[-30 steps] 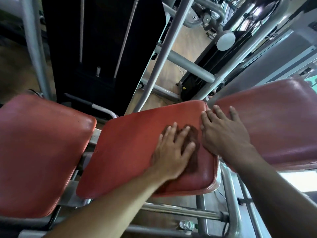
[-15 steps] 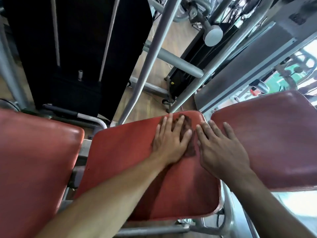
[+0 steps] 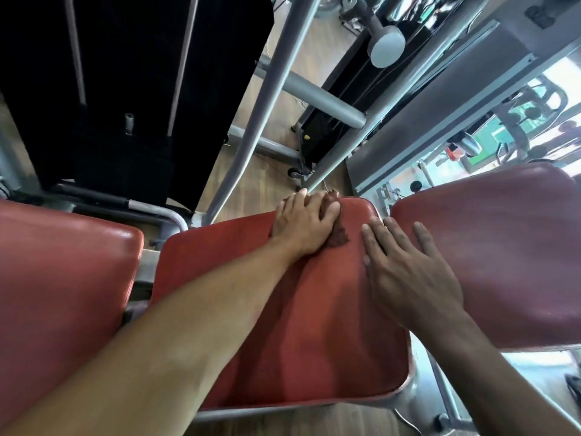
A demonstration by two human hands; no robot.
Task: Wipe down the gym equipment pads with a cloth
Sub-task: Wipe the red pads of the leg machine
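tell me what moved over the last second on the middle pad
The left hand slid the brown cloth away from the person, from the middle of the red pad up to its far edge, where the fingertips now reach the rim. Nothing was picked up or let go. The right hand stayed flat on the pad's right side, fingers spread, and the cloth stayed under the left palm.

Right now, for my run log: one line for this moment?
left hand: presses cloth | middle pad: far edge | right hand: flat on pad
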